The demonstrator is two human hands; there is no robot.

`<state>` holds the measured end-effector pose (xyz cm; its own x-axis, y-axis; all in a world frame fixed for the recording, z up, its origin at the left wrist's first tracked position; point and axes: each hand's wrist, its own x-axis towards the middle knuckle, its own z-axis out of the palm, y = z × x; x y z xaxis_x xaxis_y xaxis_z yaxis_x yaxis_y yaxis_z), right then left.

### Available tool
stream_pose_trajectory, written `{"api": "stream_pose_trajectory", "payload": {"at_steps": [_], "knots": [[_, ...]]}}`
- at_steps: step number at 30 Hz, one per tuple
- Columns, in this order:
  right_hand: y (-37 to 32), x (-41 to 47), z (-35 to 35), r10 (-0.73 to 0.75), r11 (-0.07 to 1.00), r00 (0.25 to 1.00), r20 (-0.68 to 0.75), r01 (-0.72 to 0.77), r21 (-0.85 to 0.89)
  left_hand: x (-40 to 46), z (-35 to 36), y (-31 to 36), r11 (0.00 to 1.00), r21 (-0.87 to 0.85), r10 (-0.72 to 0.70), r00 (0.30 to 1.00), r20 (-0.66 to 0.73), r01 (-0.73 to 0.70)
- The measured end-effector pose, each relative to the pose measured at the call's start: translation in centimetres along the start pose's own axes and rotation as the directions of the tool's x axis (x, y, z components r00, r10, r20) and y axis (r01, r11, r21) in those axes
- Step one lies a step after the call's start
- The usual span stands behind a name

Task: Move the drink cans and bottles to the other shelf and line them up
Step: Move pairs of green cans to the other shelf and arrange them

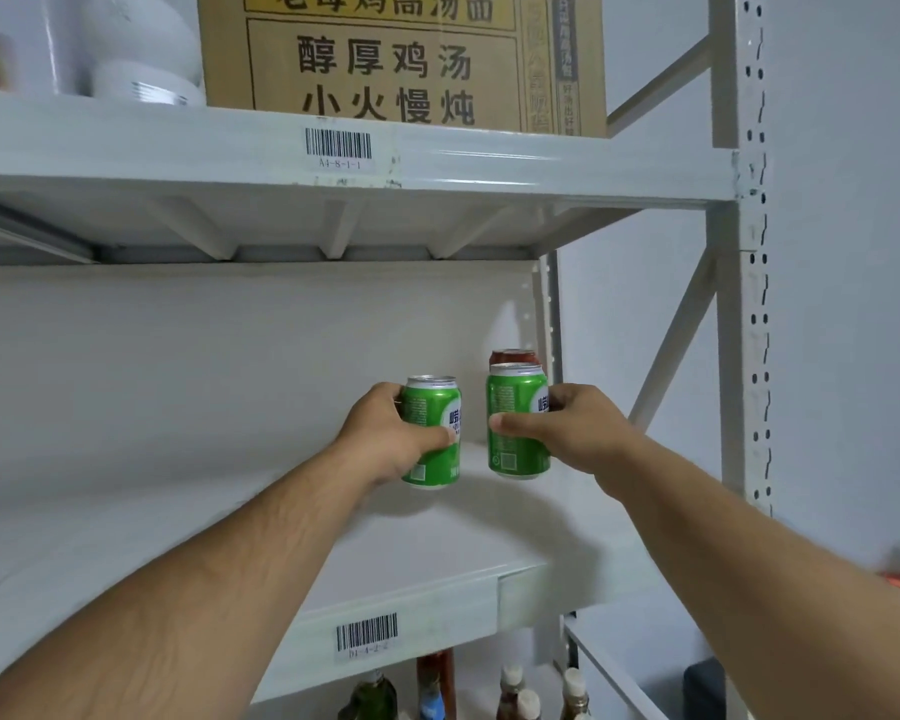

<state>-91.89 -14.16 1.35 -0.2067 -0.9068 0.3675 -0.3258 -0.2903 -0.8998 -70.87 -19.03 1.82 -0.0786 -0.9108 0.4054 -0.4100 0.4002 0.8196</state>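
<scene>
Shelf [178, 511] left free; red can [513, 357] behind.

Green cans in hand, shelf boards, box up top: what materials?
Green drink cans: likely aluminium, with bare silver rims and glossy printed walls. White shelf board: looks like painted sheet metal with a folded front lip and matte finish. Brown box: corrugated cardboard, matte with black print.

Both bare forearms reach forward and up side by side, the left hand [385, 433] and the right hand [575, 426] each curled, thumbs pointing inward toward one another.
</scene>
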Motion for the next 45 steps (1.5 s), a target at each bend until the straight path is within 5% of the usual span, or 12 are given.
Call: {"api": "stream_pose_trajectory", "payload": {"at_steps": [12, 26, 45], "knots": [[-0.2, 4.4, 1.0, -0.002, 0.998, 1.000, -0.011, 0.001, -0.069, 6.2, 0.6, -2.4, 0.998, -0.065, -0.010, 0.998, 0.067, 0.014], [1.8, 11.6, -0.1, 0.052, 0.983, 0.997, 0.049, -0.042, -0.179, 13.3, 4.2, -4.0, 0.998, 0.046, -0.049, 0.997, 0.066, 0.046], [5.1, 16.6, 4.3, 0.152, 0.941, 0.985, 0.079, -0.120, -0.317, 19.8, 7.6, -6.9, 0.993, 0.044, -0.117, 0.961, 0.252, 0.110]]}}
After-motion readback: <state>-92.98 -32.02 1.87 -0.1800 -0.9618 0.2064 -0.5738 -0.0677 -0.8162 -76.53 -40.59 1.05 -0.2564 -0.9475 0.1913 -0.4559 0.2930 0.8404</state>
